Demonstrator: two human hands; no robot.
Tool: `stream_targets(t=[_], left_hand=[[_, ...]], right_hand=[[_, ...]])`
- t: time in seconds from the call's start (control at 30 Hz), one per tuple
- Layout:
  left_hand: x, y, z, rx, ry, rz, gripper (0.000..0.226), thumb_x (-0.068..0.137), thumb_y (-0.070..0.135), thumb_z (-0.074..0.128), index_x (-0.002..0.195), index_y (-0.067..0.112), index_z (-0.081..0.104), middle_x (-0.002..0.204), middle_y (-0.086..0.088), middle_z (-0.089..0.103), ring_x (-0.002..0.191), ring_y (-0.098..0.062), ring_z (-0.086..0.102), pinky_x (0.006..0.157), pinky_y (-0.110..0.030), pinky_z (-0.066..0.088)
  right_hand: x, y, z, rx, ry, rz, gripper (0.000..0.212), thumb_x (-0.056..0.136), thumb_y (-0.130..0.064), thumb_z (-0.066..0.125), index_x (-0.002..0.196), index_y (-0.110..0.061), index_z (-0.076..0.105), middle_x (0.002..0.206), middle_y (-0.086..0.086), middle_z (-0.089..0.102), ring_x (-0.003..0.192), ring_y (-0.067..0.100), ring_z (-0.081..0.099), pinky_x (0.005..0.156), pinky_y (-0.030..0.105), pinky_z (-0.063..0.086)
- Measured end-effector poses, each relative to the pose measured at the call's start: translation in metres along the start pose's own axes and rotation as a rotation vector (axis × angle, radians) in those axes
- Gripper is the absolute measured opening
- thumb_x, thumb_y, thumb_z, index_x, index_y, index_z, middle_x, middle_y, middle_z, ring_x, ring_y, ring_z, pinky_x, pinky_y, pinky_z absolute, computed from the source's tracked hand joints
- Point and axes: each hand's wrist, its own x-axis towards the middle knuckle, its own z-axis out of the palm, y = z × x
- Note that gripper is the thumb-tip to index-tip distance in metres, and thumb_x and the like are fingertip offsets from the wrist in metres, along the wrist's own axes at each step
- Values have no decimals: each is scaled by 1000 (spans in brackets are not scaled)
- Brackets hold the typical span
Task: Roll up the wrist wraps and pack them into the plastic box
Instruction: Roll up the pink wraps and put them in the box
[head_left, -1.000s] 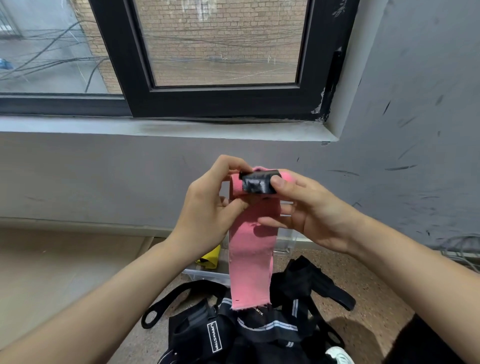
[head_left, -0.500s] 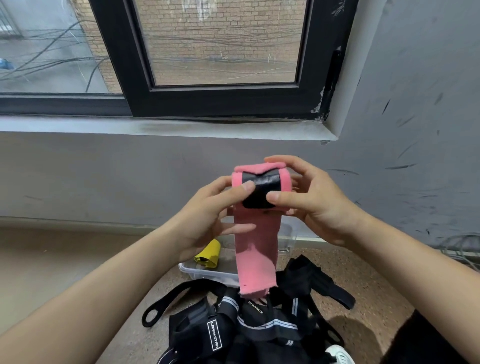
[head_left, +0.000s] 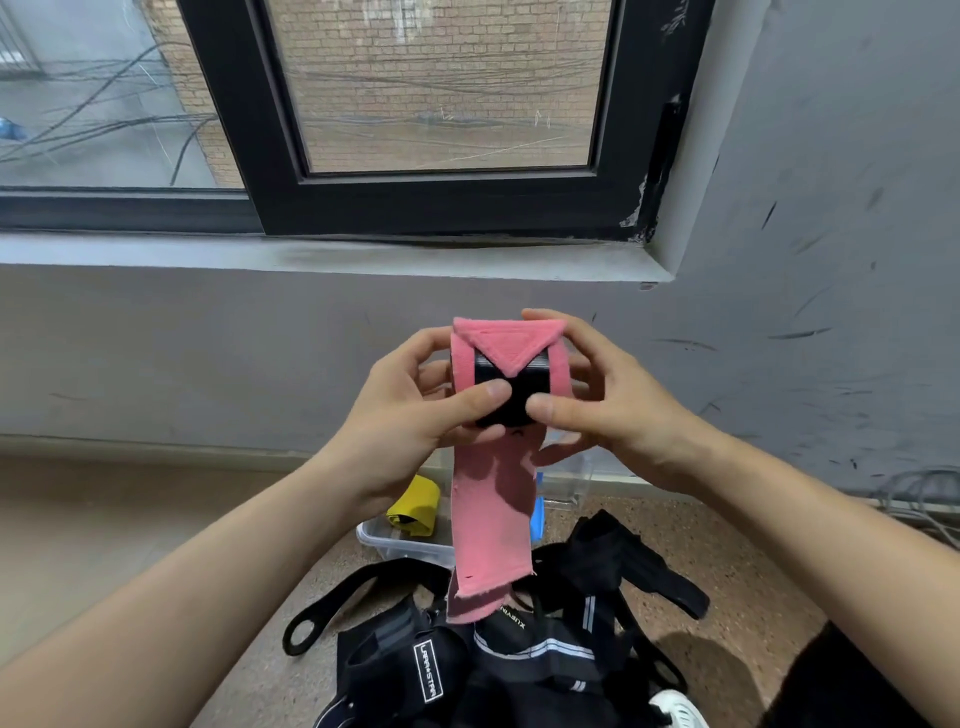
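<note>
Pink wrist wrap (head_left: 491, 525) pinched in left hand (head_left: 415, 410) and right hand (head_left: 613, 405) grip; speckled floor (head_left: 727, 561) below, grey wall (head_left: 208, 353), black-framed window (head_left: 447, 202).

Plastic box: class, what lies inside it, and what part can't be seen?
In the box a yellow wrap lies at the left end, and a blue edge shows further right. The hanging pink wrap covers the middle, so whatever else the box holds is hidden.

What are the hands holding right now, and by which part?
The left hand and right hand both pinch the pink wrist wrap at its top end, thumbs on its black patch; the tail hangs free.
</note>
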Motion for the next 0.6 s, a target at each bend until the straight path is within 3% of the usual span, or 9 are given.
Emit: stream_targets(t=[0.1,0.2,0.3,0.37,0.5,0.6], left_hand=[[0,-5,0,126,38,95,59,73,11,82,127,11,60,113,-13,74,107,-30,73,83,-44,63],[2,-10,-2,224,60,172,63,73,16,92,127,14,60,118,-11,73,115,-29,70,101,-55,55],[6,-11,-5,334,63,240,63,71,20,90,126,17,60,117,-3,73,116,-19,68,108,-48,51],[7,-13,-6,372,48,261,63,72,16,88,128,16,58,117,-2,71,115,-16,67,108,-45,51],[11,-15,-8,460,28,301,65,75,13,89,131,18,56,121,0,69,115,-14,65,107,-38,50],[13,-15,-12,457,2,228,74,71,18,91,135,27,56,126,1,67,117,-17,65,99,-28,52]], right_hand=[[2,-3,1,113,-33,80,48,89,-42,66,135,-32,55,128,14,64,114,29,68,80,56,61],[2,-4,4,103,-16,105,45,93,-49,61,131,-27,60,129,10,66,115,31,67,85,61,59],[0,-4,6,143,36,106,48,88,-41,69,131,-22,61,130,20,64,113,35,69,86,66,56],[0,-4,8,158,48,100,49,82,-35,72,128,-21,62,126,24,65,109,34,71,83,61,60],[3,-3,7,210,68,76,56,79,-23,76,132,-24,59,116,23,68,99,27,72,76,46,62],[7,0,3,215,79,59,60,75,-17,78,132,-22,59,106,15,69,98,27,69,86,48,61]])
